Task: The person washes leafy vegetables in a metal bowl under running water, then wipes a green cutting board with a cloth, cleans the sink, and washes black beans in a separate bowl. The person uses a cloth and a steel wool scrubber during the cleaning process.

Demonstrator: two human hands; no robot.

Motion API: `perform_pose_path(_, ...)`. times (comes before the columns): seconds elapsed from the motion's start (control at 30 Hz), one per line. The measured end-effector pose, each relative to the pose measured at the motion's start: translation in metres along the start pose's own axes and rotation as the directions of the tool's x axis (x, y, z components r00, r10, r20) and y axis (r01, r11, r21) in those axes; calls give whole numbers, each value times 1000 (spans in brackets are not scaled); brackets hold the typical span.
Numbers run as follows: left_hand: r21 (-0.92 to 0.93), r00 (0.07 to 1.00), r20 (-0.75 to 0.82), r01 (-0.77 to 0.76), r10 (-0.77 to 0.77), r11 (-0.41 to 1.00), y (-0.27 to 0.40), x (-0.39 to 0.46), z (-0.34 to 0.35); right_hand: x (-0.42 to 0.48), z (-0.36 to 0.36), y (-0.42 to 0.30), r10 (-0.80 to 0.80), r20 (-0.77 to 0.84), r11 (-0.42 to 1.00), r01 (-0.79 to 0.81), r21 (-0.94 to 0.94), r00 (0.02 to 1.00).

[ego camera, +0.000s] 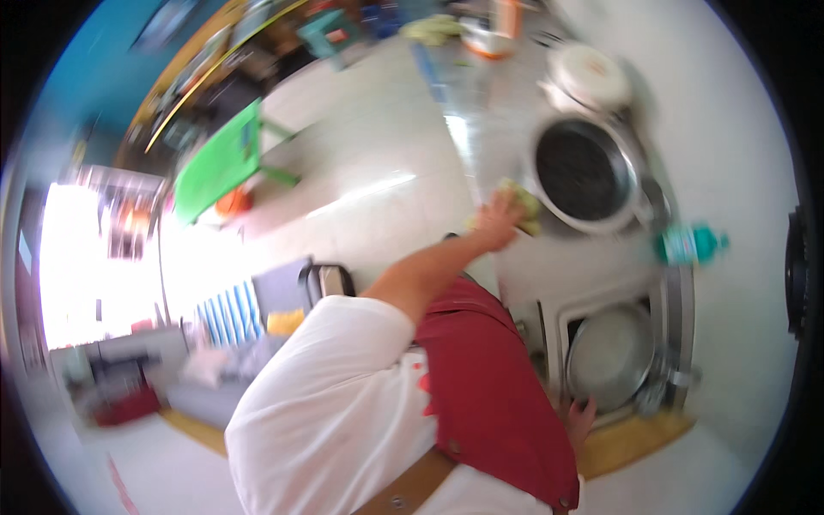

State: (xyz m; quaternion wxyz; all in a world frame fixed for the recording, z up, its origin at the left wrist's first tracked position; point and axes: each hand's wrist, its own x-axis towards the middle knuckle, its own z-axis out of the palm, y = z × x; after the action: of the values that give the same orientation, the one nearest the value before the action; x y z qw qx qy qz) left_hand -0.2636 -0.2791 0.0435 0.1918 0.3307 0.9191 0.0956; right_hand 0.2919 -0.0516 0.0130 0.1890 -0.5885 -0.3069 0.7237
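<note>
My left hand (499, 222) is stretched out over the counter (515, 270) near its front edge, fingers over a yellow-green cloth (529, 209). Close beside the cloth stands a large round metal pot (579, 170) with a dark inside. My right hand (581, 418) is low at the near edge of the sink (553, 315), partly hidden by a red apron (489, 399). Its visible fingers look apart, with nothing seen in them. A wide round metal pan (611, 357) sits in the sink, near those fingers. Motion blurs the picture.
A green bottle (692, 244) lies or stands by the wall, past the pot. Behind the pot is a white lidded appliance (589, 77). Another cloth (431, 29) lies at the counter's far end. Across the tiled floor (360, 129) stands a green plastic chair (222, 164).
</note>
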Motion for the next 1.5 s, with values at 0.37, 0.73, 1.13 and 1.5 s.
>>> perform_pose_path(0.37,16,1000,25,-19,19,1000,-25,-40,-3,32,-90,29,-428,170,-41,169,-985,888)
perform_pose_path(0.73,-30,917,-266,-316,297,948,-112,39,48,1,-25,-8,-139,-324,970,194,144,936)
perform_pose_path(1.13,96,894,-219,-378,390,921,-125,65,-44,-82,49,-104,162,-701,987,-122,107,695)
perform_pose_path(1.5,-5,839,-268,-492,473,870,-139,81,-47,-95,80,-171,-226,-785,907,-169,-385,576)
